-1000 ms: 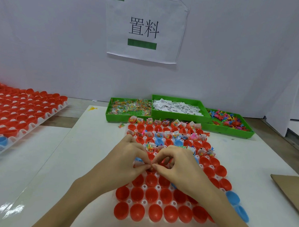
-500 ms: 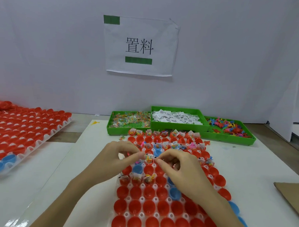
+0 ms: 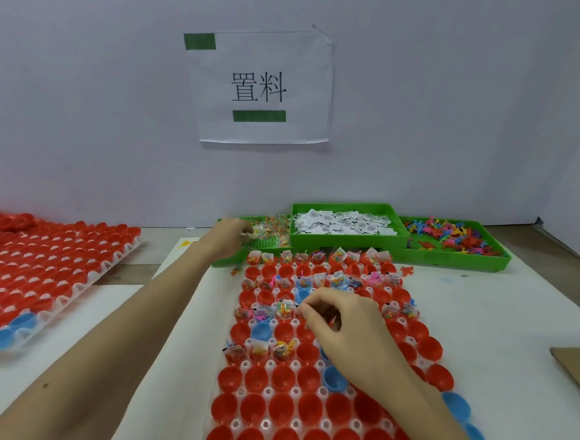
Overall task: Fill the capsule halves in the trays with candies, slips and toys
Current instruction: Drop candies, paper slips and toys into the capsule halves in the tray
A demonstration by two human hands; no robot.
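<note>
A white tray of red capsule halves, with a few blue ones, lies in front of me. Its far rows and several middle cups hold candy packets, slips and toys. The near rows are bare. My right hand hovers over the tray's middle with curled fingers. Its thumb and forefinger are pinched together beside a filled cup, and something small and reddish shows under the fingers. My left hand reaches into the green candy bin, fingertips at the packets. Whether it grips one is hidden.
A green bin of white slips and one of coloured toys stand behind the tray. A second tray of red halves lies at the left. Brown cardboard sits at the right edge, and a paper sign hangs on the wall.
My left hand left the tray's middle, where both hands were pinching together, and moved away from me to the candy bin. My right hand stayed over the tray.
</note>
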